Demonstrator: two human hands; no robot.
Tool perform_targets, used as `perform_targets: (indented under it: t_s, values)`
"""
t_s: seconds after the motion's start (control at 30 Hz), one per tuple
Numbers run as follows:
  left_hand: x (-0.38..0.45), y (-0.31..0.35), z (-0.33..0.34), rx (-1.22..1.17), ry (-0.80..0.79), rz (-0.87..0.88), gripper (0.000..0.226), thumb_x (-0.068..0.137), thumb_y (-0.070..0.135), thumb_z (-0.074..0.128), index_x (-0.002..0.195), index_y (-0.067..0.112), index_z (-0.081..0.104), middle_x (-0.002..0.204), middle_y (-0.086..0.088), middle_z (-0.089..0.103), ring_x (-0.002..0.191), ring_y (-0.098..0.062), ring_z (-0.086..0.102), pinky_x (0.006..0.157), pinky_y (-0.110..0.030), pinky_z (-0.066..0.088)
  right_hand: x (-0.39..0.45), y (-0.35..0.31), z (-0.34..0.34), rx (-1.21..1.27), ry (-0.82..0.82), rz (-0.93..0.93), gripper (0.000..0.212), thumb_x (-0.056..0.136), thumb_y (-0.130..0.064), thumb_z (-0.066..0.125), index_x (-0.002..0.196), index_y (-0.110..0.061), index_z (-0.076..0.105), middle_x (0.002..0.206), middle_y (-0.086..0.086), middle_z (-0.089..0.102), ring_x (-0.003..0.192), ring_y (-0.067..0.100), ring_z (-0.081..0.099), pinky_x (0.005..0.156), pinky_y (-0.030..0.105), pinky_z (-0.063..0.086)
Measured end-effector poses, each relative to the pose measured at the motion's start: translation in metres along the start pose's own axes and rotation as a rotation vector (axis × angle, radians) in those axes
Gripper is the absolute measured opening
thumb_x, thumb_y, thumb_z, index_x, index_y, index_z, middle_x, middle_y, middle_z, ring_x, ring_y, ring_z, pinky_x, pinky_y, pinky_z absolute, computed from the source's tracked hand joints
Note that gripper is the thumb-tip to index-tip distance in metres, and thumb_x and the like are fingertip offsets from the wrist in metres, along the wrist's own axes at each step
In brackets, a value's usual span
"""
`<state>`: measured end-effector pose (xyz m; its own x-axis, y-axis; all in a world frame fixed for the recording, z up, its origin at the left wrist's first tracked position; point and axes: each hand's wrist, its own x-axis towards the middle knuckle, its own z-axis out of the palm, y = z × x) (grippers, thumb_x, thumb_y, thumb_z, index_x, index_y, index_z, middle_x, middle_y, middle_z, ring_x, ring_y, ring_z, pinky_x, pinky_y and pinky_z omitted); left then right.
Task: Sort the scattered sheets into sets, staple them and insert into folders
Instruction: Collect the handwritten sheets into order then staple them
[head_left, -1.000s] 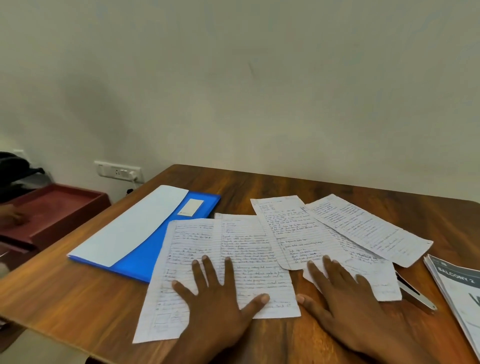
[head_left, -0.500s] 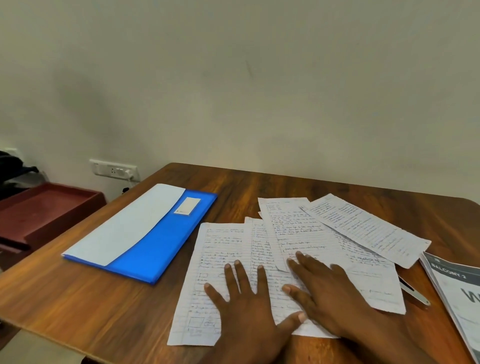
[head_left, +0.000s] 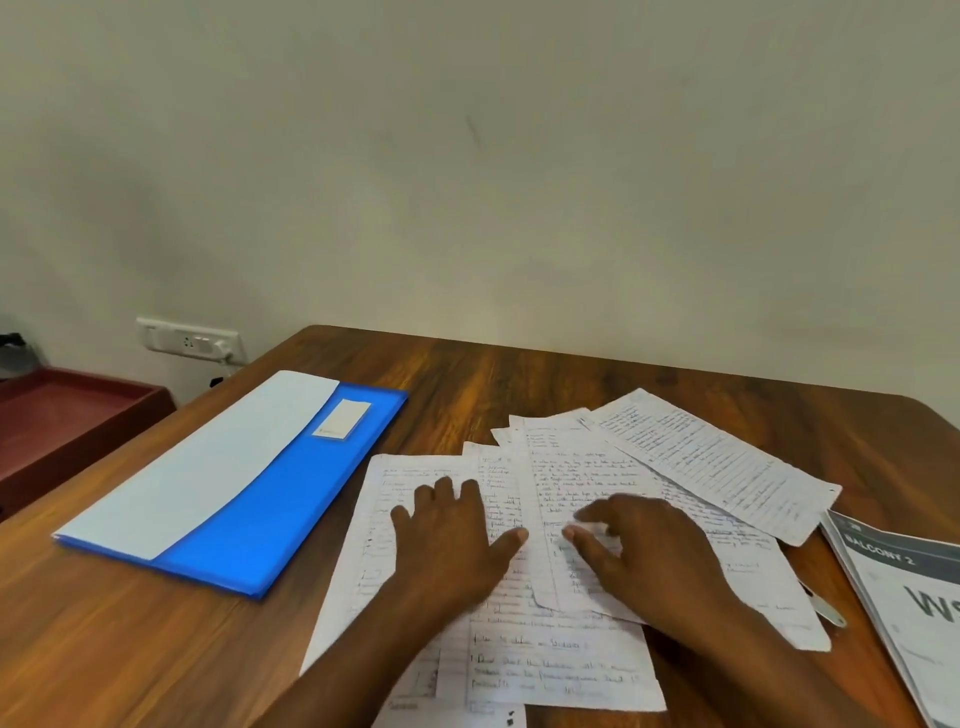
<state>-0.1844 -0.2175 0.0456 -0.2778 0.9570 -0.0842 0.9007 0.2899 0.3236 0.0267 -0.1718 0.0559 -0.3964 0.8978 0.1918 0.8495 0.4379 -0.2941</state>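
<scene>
Sorting is underway: your left hand (head_left: 447, 540) and right hand (head_left: 649, 556) press flat, ungripping, on sheets (head_left: 571, 478) beside the blue folder (head_left: 291, 499); next, gather matching pages.

Both hands, left (head_left: 451, 540) and right (head_left: 644, 556), sit farther up the white handwritten sheets (head_left: 524, 582), now gathered into tighter overlap.

Head view, looking down (close) at table (head_left: 519, 379).

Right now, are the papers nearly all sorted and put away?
Not nearly. Nothing looks stapled or filed: the blue folder lies closed beside the handwritten sheets, which overlap loosely. The left hand and right hand rest on them, gathering. Sorting, stapling and filing remain.
</scene>
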Motion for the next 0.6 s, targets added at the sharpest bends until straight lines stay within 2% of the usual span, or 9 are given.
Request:
perform_targets:
  t_s: [0.07, 0.1, 0.13, 0.17, 0.23, 0.3, 0.33, 0.47, 0.6]
  values:
    - [0.019, 0.004, 0.004, -0.016, 0.000, 0.032, 0.092, 0.091, 0.081, 0.043, 0.162, 0.030, 0.017, 0.174, -0.002, 0.010, 0.160, -0.030, 0.012, 0.125, -0.061, 0.012, 0.010, 0.004, 0.004, -0.035, -0.056, 0.006, 0.066, 0.094, -0.078, 0.036, 0.148, -0.043, 0.049, 0.159, -0.017, 0.045, 0.142, 0.008, 0.045, 0.118, 0.033, 0.033]
    - [0.028, 0.004, 0.007, -0.028, 0.000, 0.053, 0.090, 0.092, 0.080, 0.041, 0.163, 0.030, 0.014, 0.175, -0.002, 0.007, 0.160, -0.030, 0.009, 0.126, -0.062, 0.010, 0.014, 0.004, 0.005, -0.068, -0.095, -0.006, 0.072, 0.095, -0.078, 0.033, 0.157, -0.042, 0.036, 0.168, -0.014, 0.030, 0.152, 0.012, 0.033, 0.124, 0.037, 0.025]
    - [0.036, 0.004, 0.010, -0.038, 0.004, 0.074, 0.087, 0.095, 0.078, 0.037, 0.164, 0.030, 0.013, 0.175, -0.002, 0.005, 0.161, -0.029, 0.007, 0.127, -0.062, 0.009, 0.017, 0.003, 0.009, -0.097, -0.124, -0.017, 0.076, 0.096, -0.078, 0.030, 0.162, -0.040, 0.027, 0.172, -0.011, 0.020, 0.157, 0.014, 0.025, 0.126, 0.039, 0.020]
    - [0.047, 0.003, 0.012, -0.048, 0.015, 0.095, 0.083, 0.097, 0.076, 0.034, 0.164, 0.030, 0.013, 0.175, -0.001, 0.005, 0.161, -0.028, 0.007, 0.127, -0.062, 0.009, 0.020, 0.003, 0.014, -0.132, -0.156, -0.015, 0.078, 0.097, -0.078, 0.028, 0.163, -0.038, 0.024, 0.173, -0.007, 0.017, 0.158, 0.017, 0.024, 0.126, 0.041, 0.020]
    - [0.065, 0.001, 0.016, -0.081, 0.063, 0.114, 0.077, 0.101, 0.072, 0.031, 0.163, 0.029, 0.017, 0.174, -0.001, 0.012, 0.160, -0.026, 0.012, 0.127, -0.061, 0.012, 0.021, -0.001, 0.023, -0.221, -0.186, -0.014, 0.077, 0.096, -0.079, 0.028, 0.158, -0.036, 0.039, 0.167, 0.001, 0.037, 0.147, 0.023, 0.044, 0.118, 0.046, 0.036]
    - [0.080, -0.002, 0.017, -0.121, 0.130, 0.118, 0.076, 0.100, 0.072, 0.033, 0.162, 0.028, 0.023, 0.171, 0.000, 0.023, 0.157, -0.024, 0.022, 0.127, -0.057, 0.015, 0.021, -0.008, 0.023, -0.300, -0.137, -0.050, 0.070, 0.093, -0.079, 0.033, 0.140, -0.035, 0.061, 0.143, 0.004, 0.064, 0.117, 0.024, 0.069, 0.096, 0.046, 0.054]
    - [0.086, -0.002, 0.018, -0.129, 0.158, 0.120, 0.077, 0.099, 0.074, 0.035, 0.161, 0.028, 0.025, 0.169, 0.001, 0.028, 0.155, -0.023, 0.026, 0.127, -0.055, 0.016, 0.022, -0.011, 0.023, -0.329, -0.123, -0.082, 0.068, 0.093, -0.079, 0.033, 0.134, -0.034, 0.065, 0.136, 0.002, 0.068, 0.108, 0.023, 0.071, 0.091, 0.044, 0.055]
    - [0.097, -0.004, 0.023, -0.122, 0.190, 0.120, 0.084, 0.092, 0.081, 0.038, 0.160, 0.031, 0.025, 0.168, 0.006, 0.029, 0.154, -0.020, 0.027, 0.126, -0.051, 0.015, 0.023, -0.018, 0.015, -0.289, -0.119, -0.192, 0.066, 0.093, -0.079, 0.035, 0.129, -0.031, 0.063, 0.129, -0.009, 0.069, 0.110, 0.017, 0.067, 0.095, 0.038, 0.052]
    - [0.100, -0.007, 0.025, -0.142, 0.183, 0.131, 0.090, 0.087, 0.084, 0.044, 0.160, 0.035, 0.023, 0.168, 0.009, 0.027, 0.154, -0.018, 0.025, 0.126, -0.050, 0.013, 0.037, -0.011, 0.008, -0.117, -0.095, -0.174, 0.058, 0.087, -0.080, 0.049, 0.125, -0.042, 0.071, 0.112, -0.020, 0.076, 0.102, 0.009, 0.071, 0.088, 0.031, 0.055]
